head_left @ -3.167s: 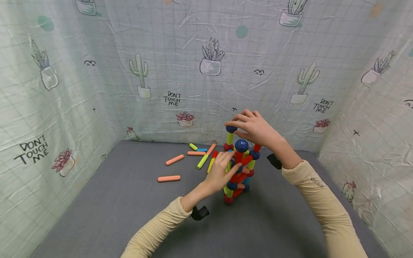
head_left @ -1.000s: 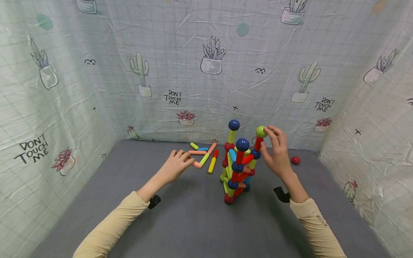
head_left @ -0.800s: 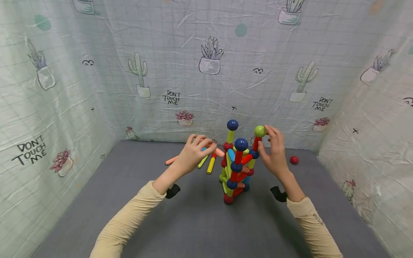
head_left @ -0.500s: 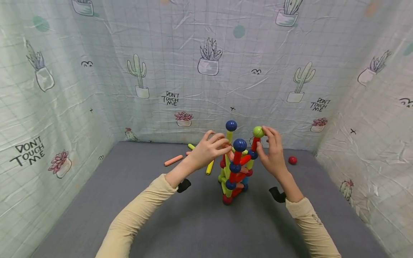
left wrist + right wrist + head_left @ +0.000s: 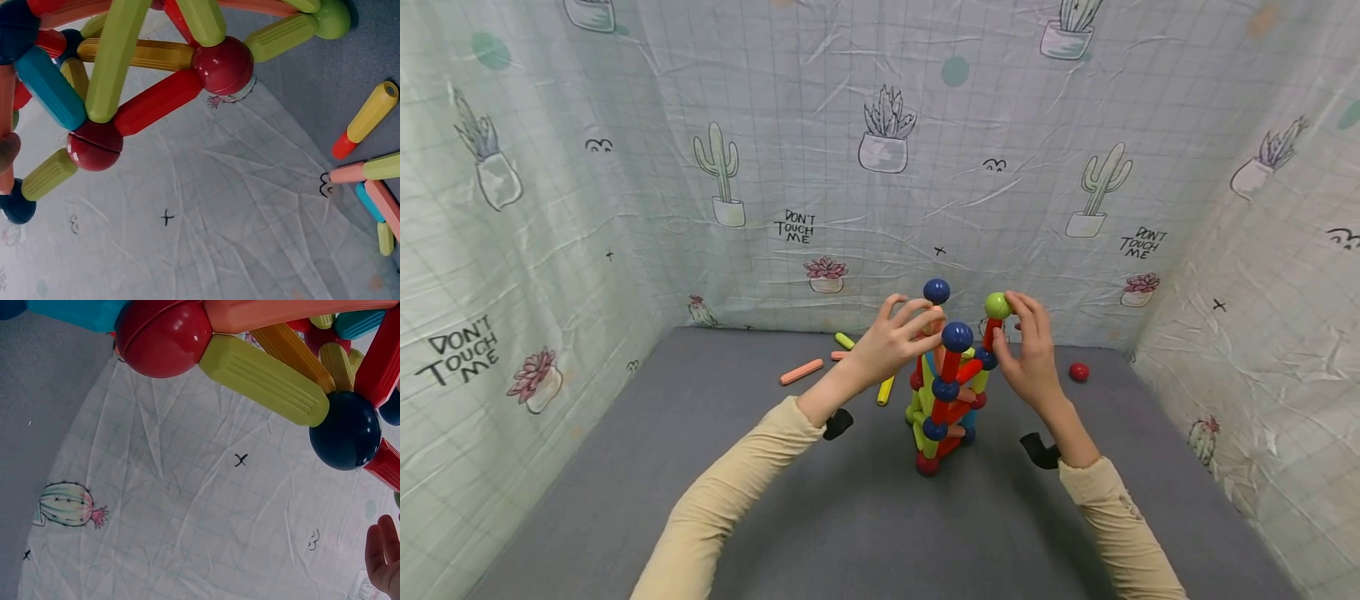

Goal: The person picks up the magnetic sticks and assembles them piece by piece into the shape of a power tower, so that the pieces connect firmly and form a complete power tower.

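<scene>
A tower of magnetic sticks and balls (image 5: 946,388) stands on the grey table. My left hand (image 5: 880,346) pinches a salmon stick (image 5: 936,318) near the tower's upper left, just below a blue ball (image 5: 936,291). In the left wrist view only a fingertip shows against a salmon stick (image 5: 6,100) at the left edge. My right hand (image 5: 1033,350) holds the green ball (image 5: 997,306) on top of a red stick (image 5: 991,334), thumb by that stick. At the right wrist view's edge, a few fingers (image 5: 375,553) show beside the tower.
Loose sticks lie behind and left of the tower, among them a salmon stick (image 5: 802,372) and a yellow one (image 5: 886,391). A red ball (image 5: 1078,372) lies at the back right. Printed curtains (image 5: 775,158) surround the table (image 5: 880,533). Another blue ball (image 5: 957,337) tops the front column.
My left hand let go of the tower, picked up a salmon stick and carried it rightward to the tower. My right hand moved from the back-left blue ball to the green ball, now topping the right column.
</scene>
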The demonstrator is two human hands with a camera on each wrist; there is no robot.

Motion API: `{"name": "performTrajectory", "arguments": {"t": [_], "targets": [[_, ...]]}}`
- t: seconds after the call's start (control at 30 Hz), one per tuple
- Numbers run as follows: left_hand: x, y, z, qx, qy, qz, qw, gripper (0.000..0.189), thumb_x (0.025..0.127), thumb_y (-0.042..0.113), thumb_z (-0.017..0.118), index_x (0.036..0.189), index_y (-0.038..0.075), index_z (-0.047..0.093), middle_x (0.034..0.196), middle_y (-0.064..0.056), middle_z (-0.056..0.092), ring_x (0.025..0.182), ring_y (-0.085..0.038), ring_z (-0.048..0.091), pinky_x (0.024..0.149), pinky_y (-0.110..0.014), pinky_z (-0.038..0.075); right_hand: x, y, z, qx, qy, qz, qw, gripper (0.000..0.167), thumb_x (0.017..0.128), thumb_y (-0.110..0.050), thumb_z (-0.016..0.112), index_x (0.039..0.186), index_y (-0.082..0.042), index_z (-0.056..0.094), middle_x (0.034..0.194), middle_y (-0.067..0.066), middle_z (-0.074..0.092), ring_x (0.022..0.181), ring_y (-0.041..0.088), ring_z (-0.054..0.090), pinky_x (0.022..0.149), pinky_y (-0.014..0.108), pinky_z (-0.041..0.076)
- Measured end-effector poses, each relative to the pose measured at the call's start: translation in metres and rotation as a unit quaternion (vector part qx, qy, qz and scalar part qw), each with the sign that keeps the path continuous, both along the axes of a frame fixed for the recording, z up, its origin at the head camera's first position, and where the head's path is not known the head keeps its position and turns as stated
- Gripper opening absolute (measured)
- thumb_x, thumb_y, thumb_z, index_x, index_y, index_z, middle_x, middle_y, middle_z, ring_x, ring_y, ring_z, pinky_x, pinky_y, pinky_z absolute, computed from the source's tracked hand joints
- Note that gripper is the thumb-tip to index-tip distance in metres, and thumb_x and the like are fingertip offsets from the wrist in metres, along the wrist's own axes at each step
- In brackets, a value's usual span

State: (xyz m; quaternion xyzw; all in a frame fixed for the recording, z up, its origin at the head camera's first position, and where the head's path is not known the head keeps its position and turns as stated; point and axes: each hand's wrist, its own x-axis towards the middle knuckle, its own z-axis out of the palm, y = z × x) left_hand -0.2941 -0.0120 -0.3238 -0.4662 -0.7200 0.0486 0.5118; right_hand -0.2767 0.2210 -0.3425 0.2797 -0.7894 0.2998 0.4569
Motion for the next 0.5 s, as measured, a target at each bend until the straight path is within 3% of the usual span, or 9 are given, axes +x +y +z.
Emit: {"name": "performTrajectory", "arguments": {"t": [0.2, 0.33, 0.4, 0.5], "targets": [[-0.007, 0.002, -0.003, 0.027, 0.003, -0.009, 0.9996, 0.021, 0.078, 0.015, 0.068, 0.096, 0.024, 0.066, 0.114, -0.008, 0.054, 0.104, -0.025, 0.044, 0.086, -0.041, 0.035, -0.001, 0.001, 0.000, 0.007, 0.000, -0.002, 1.0000, 0.055, 0.076, 0.007, 0.059, 0.127, 0.002, 0.042, 0.124, 0.022, 0.042, 0.103, 0.030, 0.044, 0.074, 0.029, 0.037], [-0.012, 0.002, -0.005, 0.081, -0.053, -0.035, 0.9947, 0.031, 0.077, 0.022, 0.069, 0.107, 0.021, 0.063, 0.114, -0.011, 0.051, 0.104, -0.027, 0.043, 0.085, -0.041, 0.035, -0.001, 0.001, -0.001, 0.006, 0.000, -0.002, 1.0000, 0.055, 0.075, 0.008, 0.059, 0.127, 0.002, 0.042, 0.124, 0.021, 0.042, 0.102, 0.029, 0.044, 0.072, 0.032, 0.038], [-0.016, 0.001, -0.005, 0.118, -0.113, -0.054, 0.9851, 0.041, 0.078, 0.023, 0.069, 0.117, 0.018, 0.057, 0.119, -0.014, 0.048, 0.107, -0.028, 0.041, 0.086, -0.041, 0.035, -0.001, 0.001, -0.001, 0.005, -0.001, -0.002, 1.0000, 0.056, 0.074, 0.008, 0.059, 0.127, 0.002, 0.042, 0.124, 0.021, 0.042, 0.102, 0.029, 0.044, 0.072, 0.034, 0.038], [-0.022, 0.001, -0.004, 0.174, -0.217, -0.085, 0.9568, 0.048, 0.083, 0.020, 0.061, 0.127, 0.010, 0.045, 0.126, -0.017, 0.043, 0.112, -0.029, 0.039, 0.090, -0.043, 0.034, -0.001, 0.002, -0.002, 0.004, -0.003, -0.001, 1.0000, 0.056, 0.074, 0.009, 0.059, 0.127, 0.002, 0.042, 0.125, 0.021, 0.042, 0.103, 0.029, 0.044, 0.071, 0.036, 0.039]]}}
